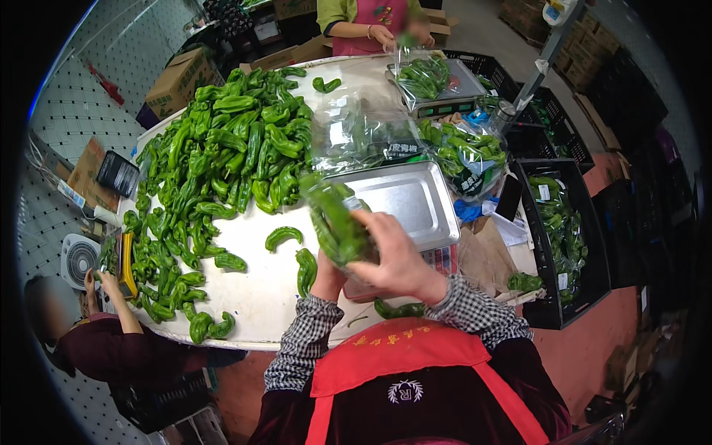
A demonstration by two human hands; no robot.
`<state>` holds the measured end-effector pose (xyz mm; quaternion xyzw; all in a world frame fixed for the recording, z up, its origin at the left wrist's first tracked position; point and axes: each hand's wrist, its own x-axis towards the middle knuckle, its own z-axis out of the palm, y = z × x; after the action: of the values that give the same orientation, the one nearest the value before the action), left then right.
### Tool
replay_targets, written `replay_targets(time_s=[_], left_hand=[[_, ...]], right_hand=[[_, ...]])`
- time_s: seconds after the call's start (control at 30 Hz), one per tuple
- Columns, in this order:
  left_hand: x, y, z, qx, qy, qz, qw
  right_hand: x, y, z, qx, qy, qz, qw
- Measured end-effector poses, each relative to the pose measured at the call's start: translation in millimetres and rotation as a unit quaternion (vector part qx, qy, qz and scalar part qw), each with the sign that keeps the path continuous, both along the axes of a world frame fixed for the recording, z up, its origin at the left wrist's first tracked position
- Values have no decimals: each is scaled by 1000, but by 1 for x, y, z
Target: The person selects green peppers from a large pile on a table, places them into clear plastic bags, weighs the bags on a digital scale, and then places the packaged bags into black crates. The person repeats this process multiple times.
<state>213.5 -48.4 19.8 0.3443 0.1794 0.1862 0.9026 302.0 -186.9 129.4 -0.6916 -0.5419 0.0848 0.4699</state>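
Note:
A clear bag of green peppers [339,222], slightly blurred, is held up before me over the near edge of a scale. My right hand [397,258] grips its right side, thumb and fingers spread around it. My left hand [328,276] is at the bag's lower end, its fingers mostly hidden behind the peppers. Beneath and beyond the bag lies the scale's shiny metal tray [414,200], with its keypad [443,259] partly covered by my right hand. A curved loose pepper [283,237] and an upright one [306,272] lie on the white table [261,300] to the left.
A large heap of green peppers [239,139] covers the table's left side. Filled bags [467,156] and plastic packaging [345,128] lie beyond the tray. A black crate [595,267] holds bagged peppers at right. One co-worker [111,345] works at left, another [367,28] opposite.

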Motion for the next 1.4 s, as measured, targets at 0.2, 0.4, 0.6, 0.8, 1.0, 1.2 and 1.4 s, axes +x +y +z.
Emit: replay_targets(time_s=[0.2, 0.4, 0.6, 0.8, 1.0, 1.2, 1.4], left_hand=[[-43, -16, -3, -89, -3, -28, 996], [-51, -23, -5, -73, 32, -52, 996], [-38, -43, -17, -48, 81, -99, 991], [3, -68, -24, 2, 113, -175, 978], [75, -105, -26, 74, 94, -239, 963], [103, -148, -20, 8, 106, -288, 952], [116, -158, -40, 29, 139, -335, 931]], right_hand=[[-12, -2, -9, 47, -32, 35, 998], [42, -31, -113, 10, 236, -108, 966], [37, -101, -120, 38, 711, 207, 671], [21, -149, -153, 136, 776, 89, 609], [39, -216, -172, 272, 806, -55, 523], [96, -333, -142, 378, 646, -309, 586], [158, -441, -139, 527, 532, -401, 528]])
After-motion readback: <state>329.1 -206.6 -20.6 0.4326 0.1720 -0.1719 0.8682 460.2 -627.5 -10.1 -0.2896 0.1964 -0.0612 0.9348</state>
